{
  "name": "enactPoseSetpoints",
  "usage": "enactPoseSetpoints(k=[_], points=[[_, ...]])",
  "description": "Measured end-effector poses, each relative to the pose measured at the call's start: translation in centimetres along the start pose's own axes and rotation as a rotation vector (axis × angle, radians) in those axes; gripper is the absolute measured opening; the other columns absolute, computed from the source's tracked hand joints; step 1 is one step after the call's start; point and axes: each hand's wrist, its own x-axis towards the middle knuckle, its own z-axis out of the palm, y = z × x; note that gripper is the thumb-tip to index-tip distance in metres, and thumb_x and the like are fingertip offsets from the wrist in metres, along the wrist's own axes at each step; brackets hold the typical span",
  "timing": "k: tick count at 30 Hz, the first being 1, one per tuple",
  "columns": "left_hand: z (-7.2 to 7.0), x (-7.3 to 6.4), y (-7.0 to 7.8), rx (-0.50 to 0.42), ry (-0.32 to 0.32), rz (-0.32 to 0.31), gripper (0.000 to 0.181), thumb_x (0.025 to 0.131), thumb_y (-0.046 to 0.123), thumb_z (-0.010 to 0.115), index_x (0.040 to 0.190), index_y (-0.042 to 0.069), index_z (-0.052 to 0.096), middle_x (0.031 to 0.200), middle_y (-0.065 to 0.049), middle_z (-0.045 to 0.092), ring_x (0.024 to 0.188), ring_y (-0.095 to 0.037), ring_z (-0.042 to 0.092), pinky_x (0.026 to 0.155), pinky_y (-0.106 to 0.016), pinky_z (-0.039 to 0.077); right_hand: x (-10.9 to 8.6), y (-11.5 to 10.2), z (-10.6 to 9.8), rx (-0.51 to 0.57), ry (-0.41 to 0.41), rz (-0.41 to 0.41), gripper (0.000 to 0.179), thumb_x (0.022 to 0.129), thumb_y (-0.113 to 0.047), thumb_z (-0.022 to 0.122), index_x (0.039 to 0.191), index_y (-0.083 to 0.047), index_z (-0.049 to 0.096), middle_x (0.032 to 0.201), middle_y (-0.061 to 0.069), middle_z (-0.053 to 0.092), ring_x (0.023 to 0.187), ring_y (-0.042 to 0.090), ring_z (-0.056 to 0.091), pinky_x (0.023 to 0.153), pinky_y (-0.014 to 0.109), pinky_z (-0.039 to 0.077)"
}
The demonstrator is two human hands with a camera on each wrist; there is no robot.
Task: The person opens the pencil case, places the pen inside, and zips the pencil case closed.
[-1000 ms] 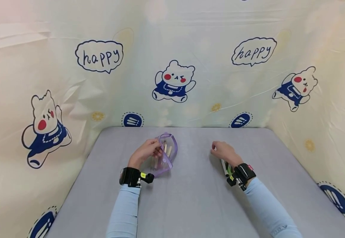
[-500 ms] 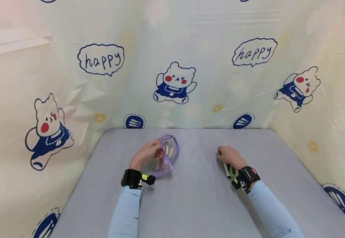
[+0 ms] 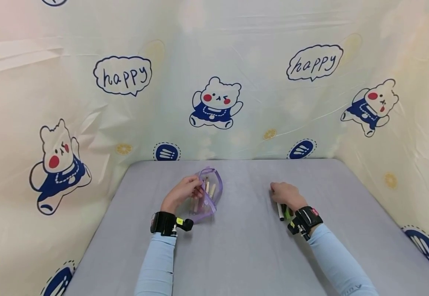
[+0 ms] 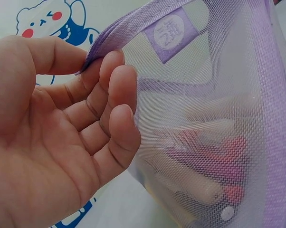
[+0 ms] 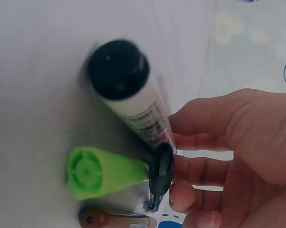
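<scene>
Right wrist view: black-capped white marker [image 5: 142, 113] is angled from upper left down to the right hand [image 5: 259, 154] — grip cannot be told; mid-frame in head view, purple mesh pouch [image 3: 208, 200] is pinched by the left hand [image 3: 183, 190].

Pale backdrop [image 3: 258, 45] printed with cartoon bears [image 3: 216, 110] and "happy" bubbles [image 3: 122, 75], grey tabletop [image 3: 236, 255], soft light

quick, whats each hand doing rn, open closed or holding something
Left hand: holding, pinching the edge of the purple mesh pouch.
Right hand: at the white marker, but whether it grips it cannot be told.
</scene>
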Motion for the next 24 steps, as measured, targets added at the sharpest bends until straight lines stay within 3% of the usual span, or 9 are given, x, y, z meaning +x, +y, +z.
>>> enactPoseSetpoints(k=[13, 20, 24], points=[[0.1, 0.4, -0.1, 0.006, -0.001, -0.014, 0.023, 0.102, 0.020, 0.048, 0.090, 0.002, 0.056, 0.081, -0.007, 0.063, 0.071, -0.018, 0.059, 0.065, -0.030, 0.050, 0.0, -0.1, 0.1, 0.051, -0.005, 0.002, 0.007, 0.089, -0.013, 0.060, 0.094, -0.010, 0.058, 0.082, 0.005, 0.058, 0.070, 0.020, 0.053, 0.058, 0.032, 0.040], [-0.1, 0.3, -0.1, 0.009, -0.001, 0.002, 0.024, 0.103, 0.019, 0.047, 0.091, 0.001, 0.057, 0.082, -0.007, 0.063, 0.072, -0.018, 0.059, 0.067, -0.030, 0.051, 1.3, -0.2, -0.8, 0.284, -0.027, -0.066, 0.023, 0.094, -0.021, 0.059, 0.113, -0.009, 0.063, 0.101, 0.009, 0.060, 0.078, 0.020, 0.053, 0.062, 0.030, 0.041], [-0.1, 0.2, 0.0, 0.008, -0.004, 0.002, 0.024, 0.103, 0.020, 0.047, 0.090, 0.002, 0.056, 0.081, -0.006, 0.063, 0.072, -0.019, 0.059, 0.067, -0.030, 0.051, 2.0, -0.4, -0.6, 0.385, -0.037, -0.058, 0.030, 0.095, -0.026, 0.059, 0.120, -0.009, 0.062, 0.101, 0.010, 0.061, 0.079, 0.020, 0.054, 0.063, 0.029, 0.043]])
